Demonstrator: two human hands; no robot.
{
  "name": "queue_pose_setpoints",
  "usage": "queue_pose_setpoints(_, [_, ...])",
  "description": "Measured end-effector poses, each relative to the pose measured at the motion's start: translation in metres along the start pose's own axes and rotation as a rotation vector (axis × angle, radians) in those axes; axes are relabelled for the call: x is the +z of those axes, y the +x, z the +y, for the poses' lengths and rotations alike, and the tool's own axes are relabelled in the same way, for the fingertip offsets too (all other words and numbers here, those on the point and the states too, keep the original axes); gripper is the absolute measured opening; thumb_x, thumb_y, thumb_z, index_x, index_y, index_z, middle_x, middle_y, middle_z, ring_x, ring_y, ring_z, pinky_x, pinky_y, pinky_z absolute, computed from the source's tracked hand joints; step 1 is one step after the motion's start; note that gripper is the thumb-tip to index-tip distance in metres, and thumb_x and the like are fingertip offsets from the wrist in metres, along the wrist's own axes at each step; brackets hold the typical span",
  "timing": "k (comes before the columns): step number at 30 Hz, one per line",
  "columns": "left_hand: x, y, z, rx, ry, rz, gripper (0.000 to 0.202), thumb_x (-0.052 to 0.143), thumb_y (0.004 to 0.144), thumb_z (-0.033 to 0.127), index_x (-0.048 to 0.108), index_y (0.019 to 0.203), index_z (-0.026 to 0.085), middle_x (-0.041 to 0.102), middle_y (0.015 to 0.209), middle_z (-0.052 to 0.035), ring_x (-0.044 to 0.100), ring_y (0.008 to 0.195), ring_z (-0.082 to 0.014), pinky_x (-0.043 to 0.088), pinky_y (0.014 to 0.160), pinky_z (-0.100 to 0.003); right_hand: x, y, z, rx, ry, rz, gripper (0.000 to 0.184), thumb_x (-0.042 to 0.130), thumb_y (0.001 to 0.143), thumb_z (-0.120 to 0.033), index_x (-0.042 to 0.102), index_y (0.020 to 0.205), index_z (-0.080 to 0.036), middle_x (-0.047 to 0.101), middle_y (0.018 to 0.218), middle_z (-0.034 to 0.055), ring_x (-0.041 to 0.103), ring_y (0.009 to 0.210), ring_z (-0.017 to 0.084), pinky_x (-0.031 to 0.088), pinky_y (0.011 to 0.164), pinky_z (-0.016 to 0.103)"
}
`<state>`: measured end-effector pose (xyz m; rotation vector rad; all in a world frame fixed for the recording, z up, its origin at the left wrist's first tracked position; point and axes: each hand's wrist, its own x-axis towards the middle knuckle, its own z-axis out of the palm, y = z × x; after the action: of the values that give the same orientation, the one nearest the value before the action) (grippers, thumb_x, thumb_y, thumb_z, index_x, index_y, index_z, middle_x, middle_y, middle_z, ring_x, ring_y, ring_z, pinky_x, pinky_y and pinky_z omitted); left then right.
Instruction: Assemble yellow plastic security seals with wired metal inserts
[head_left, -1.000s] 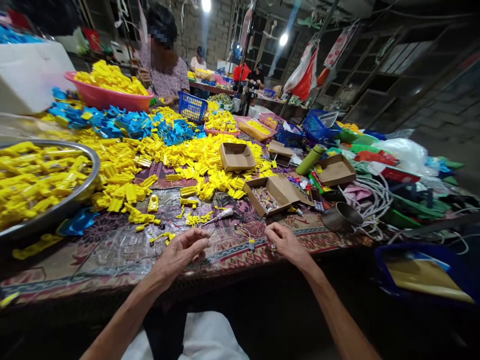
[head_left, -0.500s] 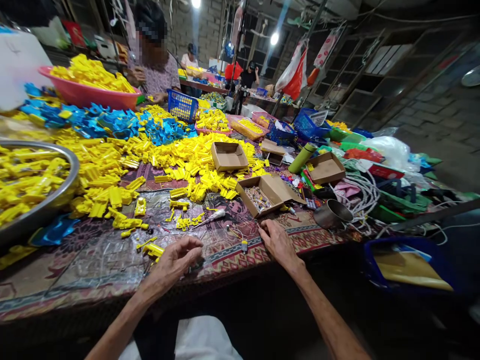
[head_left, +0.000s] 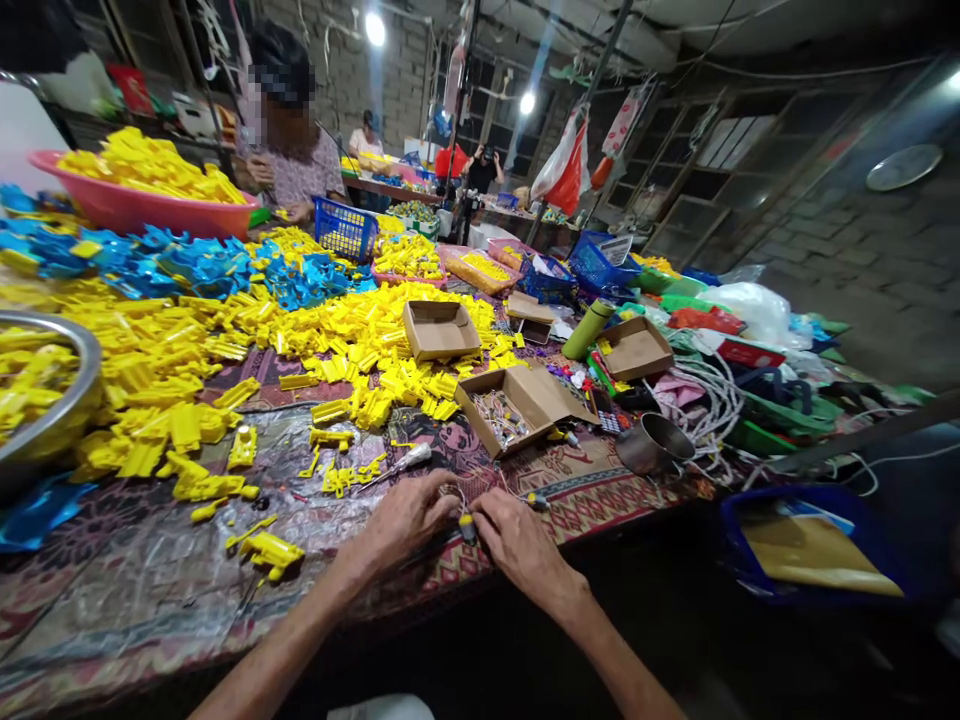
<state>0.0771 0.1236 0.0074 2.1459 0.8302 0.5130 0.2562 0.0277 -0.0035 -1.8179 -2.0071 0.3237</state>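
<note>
My left hand [head_left: 411, 515] and my right hand [head_left: 521, 545] are close together at the table's near edge, fingers curled inward. Between them is a small grey motor with a yellow end [head_left: 467, 528] and thin pale wires. The fingertips of my right hand pinch at this wired motor. Left thumb and fingers are closed by the wires; what they grip is hidden. Beyond my right hand lies another small grey and yellow part [head_left: 537, 501]. A screwdriver with a pale handle [head_left: 415, 457] lies past my left hand, near small yellow plastic pieces [head_left: 352, 473].
An open cardboard box of wired parts [head_left: 501, 415] stands ahead, with a metal cup [head_left: 655, 443] to its right. Yellow plastic parts [head_left: 330, 335] are heaped across the table, with a steel basin [head_left: 88, 375] at left. A person [head_left: 289, 150] sits opposite.
Both hands have come together over the wired motor that lay on the cloth between them. My left hand moved right, my right hand left, and their fingers closed. The view has shifted rightward.
</note>
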Motion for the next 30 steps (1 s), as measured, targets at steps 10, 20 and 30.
queue_pose_setpoints(10, [0.019,-0.005,-0.011,0.003,0.207,0.02,0.029,0.039,0.099,0.036,0.064,0.093,0.023,0.07,0.09,-0.0029,0.064,0.082,-0.0191,0.039,0.068,-0.027,-0.072,0.089,0.056,0.159,-0.137,0.091,0.017,0.047,0.093,-0.024,0.063,0.099,-0.019,0.07,0.096,0.006,0.063,0.089,0.018,0.042,0.078,0.026])
queue_pose_setpoints(20, [0.025,-0.007,-0.022,-0.007,0.037,0.117,0.026,0.041,0.098,0.034,0.065,0.097,0.025,0.072,0.092,-0.0023,0.067,0.084,-0.0186,0.041,0.072,-0.026,-0.056,0.12,0.086,0.114,-0.228,0.006,0.014,0.053,0.088,-0.019,0.067,0.09,-0.016,0.069,0.09,0.0084,0.062,0.088,0.02,0.04,0.079,0.026])
queue_pose_setpoints(30, [0.022,-0.007,-0.019,0.012,-0.02,0.138,0.027,0.04,0.097,0.033,0.066,0.096,0.024,0.072,0.091,-0.003,0.066,0.082,-0.0179,0.043,0.071,-0.025,-0.059,0.128,0.057,-0.039,-0.142,-0.058,0.025,0.055,0.084,-0.009,0.069,0.101,-0.021,0.072,0.101,0.006,0.062,0.097,0.021,0.041,0.083,0.027])
